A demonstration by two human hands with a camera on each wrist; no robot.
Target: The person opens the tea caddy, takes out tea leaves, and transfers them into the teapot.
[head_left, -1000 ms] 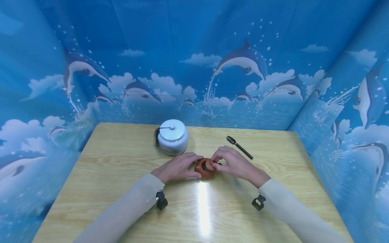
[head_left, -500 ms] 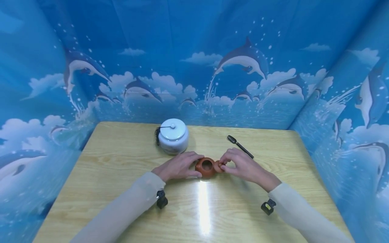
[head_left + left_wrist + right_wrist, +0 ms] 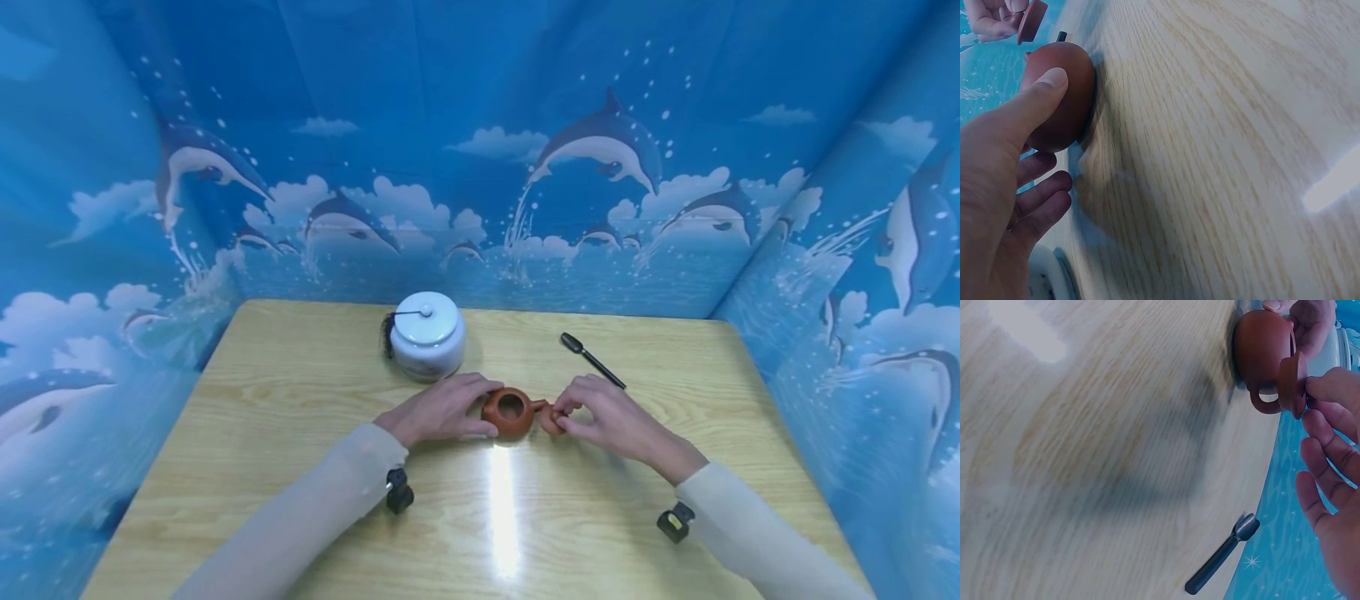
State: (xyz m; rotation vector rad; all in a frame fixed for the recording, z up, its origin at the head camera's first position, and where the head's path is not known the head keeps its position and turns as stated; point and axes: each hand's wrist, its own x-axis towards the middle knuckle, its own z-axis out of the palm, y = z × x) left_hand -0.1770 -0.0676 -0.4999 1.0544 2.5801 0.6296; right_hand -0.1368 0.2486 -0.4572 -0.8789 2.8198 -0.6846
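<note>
A small reddish-brown clay teapot [image 3: 512, 432] stands on the table with its round mouth uncovered. My left hand [image 3: 441, 410] holds it from the left, thumb [image 3: 1054, 80] on the near side and fingers round the far side. Pinched by its knob between thumb and fingertips of my right hand [image 3: 617, 421] is the teapot's lid [image 3: 551, 421], raised just right of the pot. In the right wrist view the lid [image 3: 1293, 384] is tilted on edge and overlaps the teapot's loop handle [image 3: 1263, 406]. The knob is mostly hidden by my fingers.
Behind my left hand stands a pale blue-white lidded jar [image 3: 426, 342] with a dark tassel [image 3: 387, 336]. A black scoop [image 3: 592, 362] lies at the back right of the wooden table [image 3: 315, 358]. A dolphin-print curtain [image 3: 480, 167] encloses the back and sides.
My right hand has lifted the lid off the teapot's mouth and carried it to the right, baring the opening and the handle. My left hand has stayed on the pot.
</note>
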